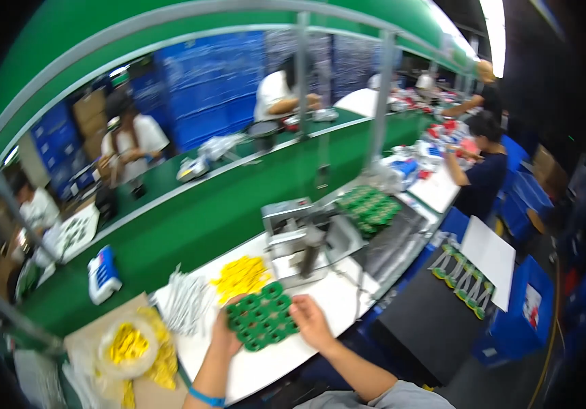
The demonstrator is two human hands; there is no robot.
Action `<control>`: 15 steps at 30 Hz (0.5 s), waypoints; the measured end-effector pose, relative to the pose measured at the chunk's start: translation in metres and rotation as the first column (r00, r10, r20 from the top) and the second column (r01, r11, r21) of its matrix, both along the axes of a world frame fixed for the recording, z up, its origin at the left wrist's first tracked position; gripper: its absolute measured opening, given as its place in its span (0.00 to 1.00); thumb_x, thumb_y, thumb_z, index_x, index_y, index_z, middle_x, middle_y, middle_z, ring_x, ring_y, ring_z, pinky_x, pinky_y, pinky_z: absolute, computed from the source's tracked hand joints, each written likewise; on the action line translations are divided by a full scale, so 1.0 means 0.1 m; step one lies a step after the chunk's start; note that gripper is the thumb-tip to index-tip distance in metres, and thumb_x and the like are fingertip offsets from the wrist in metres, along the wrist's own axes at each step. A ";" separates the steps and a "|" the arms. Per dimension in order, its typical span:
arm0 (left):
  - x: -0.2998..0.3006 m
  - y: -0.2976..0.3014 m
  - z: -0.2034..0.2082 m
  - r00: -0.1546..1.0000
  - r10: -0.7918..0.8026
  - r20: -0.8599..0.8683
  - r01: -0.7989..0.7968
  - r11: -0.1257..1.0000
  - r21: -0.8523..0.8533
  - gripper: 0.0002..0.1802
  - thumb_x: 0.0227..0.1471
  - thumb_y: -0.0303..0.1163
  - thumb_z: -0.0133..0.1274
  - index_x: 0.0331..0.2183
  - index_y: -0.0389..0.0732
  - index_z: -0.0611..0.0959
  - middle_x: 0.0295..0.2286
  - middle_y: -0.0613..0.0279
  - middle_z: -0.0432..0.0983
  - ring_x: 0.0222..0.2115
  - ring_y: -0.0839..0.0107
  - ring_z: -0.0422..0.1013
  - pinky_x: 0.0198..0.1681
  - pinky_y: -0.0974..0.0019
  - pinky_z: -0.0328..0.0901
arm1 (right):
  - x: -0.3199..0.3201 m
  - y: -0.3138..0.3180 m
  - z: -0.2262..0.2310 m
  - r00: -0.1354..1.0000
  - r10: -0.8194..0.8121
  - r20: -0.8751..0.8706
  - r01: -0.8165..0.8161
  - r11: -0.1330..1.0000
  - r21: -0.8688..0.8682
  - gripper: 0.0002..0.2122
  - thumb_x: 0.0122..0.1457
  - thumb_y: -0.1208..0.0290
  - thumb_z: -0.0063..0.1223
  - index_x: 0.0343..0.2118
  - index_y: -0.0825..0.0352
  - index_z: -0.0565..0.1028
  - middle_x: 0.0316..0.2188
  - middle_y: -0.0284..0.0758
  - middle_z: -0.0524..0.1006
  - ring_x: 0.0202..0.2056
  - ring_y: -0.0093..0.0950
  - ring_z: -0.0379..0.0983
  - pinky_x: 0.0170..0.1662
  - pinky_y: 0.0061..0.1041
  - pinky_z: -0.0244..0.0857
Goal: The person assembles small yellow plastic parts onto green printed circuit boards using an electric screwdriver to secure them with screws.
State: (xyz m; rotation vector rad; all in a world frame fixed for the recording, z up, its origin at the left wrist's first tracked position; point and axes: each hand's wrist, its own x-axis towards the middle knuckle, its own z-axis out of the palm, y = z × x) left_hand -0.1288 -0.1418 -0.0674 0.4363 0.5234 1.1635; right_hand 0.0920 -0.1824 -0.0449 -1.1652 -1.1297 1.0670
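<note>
Above the white worktop (238,378), a green panel of joined round circuit boards (262,319) is held level between my two hands. Its left edge is gripped by my left hand (224,334), with a blue band round that wrist. On the opposite side, the fingers and thumb of my right hand (312,322) close on the panel's edge. Just beyond the panel lies a pile of small yellow parts (242,275). A bundle of white wires (185,305) rests left of that pile. Behind the panel stands a grey metal bench machine (296,235).
More green board panels (368,208) are stacked right of the machine. Yellow parts fill a plastic bag (121,365) at the left. Wired round boards (462,281) lie on a black surface (415,313) beside a blue bin (528,307). Several people work along the green line.
</note>
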 end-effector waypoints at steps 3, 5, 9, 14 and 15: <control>-0.30 0.17 0.06 0.929 0.097 -0.357 -0.106 0.994 -0.005 0.12 0.54 0.27 0.63 0.40 0.35 0.81 0.32 0.61 0.79 0.28 0.73 0.75 0.30 0.70 0.72 | -0.49 0.36 -0.15 0.955 -0.030 0.294 0.031 1.000 0.002 0.18 0.70 0.58 0.42 0.46 0.71 0.71 0.32 0.45 0.80 0.36 0.31 0.77 0.41 0.31 0.69; -0.54 0.27 -0.19 0.926 0.049 -0.375 -0.056 0.998 -0.007 0.09 0.54 0.28 0.63 0.36 0.35 0.82 0.29 0.62 0.79 0.26 0.74 0.75 0.29 0.70 0.72 | -0.74 0.60 -0.45 0.988 0.013 0.155 -0.009 1.000 -0.026 0.21 0.72 0.56 0.40 0.43 0.74 0.74 0.32 0.38 0.80 0.35 0.27 0.75 0.40 0.28 0.68; -0.92 0.40 -0.44 0.943 0.027 -0.332 -0.037 0.999 -0.026 0.12 0.53 0.28 0.63 0.38 0.32 0.82 0.31 0.58 0.81 0.27 0.72 0.77 0.28 0.69 0.73 | -1.09 0.84 -0.65 0.972 0.185 -0.148 -0.208 0.965 -0.158 0.23 0.73 0.53 0.35 0.41 0.71 0.77 0.34 0.31 0.80 0.34 0.18 0.74 0.40 0.19 0.69; -1.01 0.49 -0.54 0.983 -0.008 -0.182 -0.002 0.999 -0.051 0.14 0.55 0.27 0.62 0.42 0.31 0.80 0.36 0.55 0.81 0.30 0.70 0.78 0.30 0.67 0.76 | -1.30 0.95 -0.88 0.944 0.151 -0.293 -0.240 0.925 -0.296 0.24 0.73 0.51 0.35 0.39 0.70 0.77 0.31 0.30 0.79 0.31 0.16 0.73 0.34 0.17 0.68; -1.04 0.51 -0.56 0.981 0.004 -0.195 -0.014 0.999 -0.047 0.13 0.55 0.27 0.62 0.41 0.32 0.80 0.35 0.56 0.81 0.30 0.71 0.78 0.30 0.68 0.75 | -1.31 0.97 -0.92 0.944 0.152 -0.294 -0.242 0.923 -0.298 0.24 0.73 0.51 0.35 0.39 0.70 0.77 0.31 0.30 0.79 0.31 0.16 0.73 0.34 0.17 0.68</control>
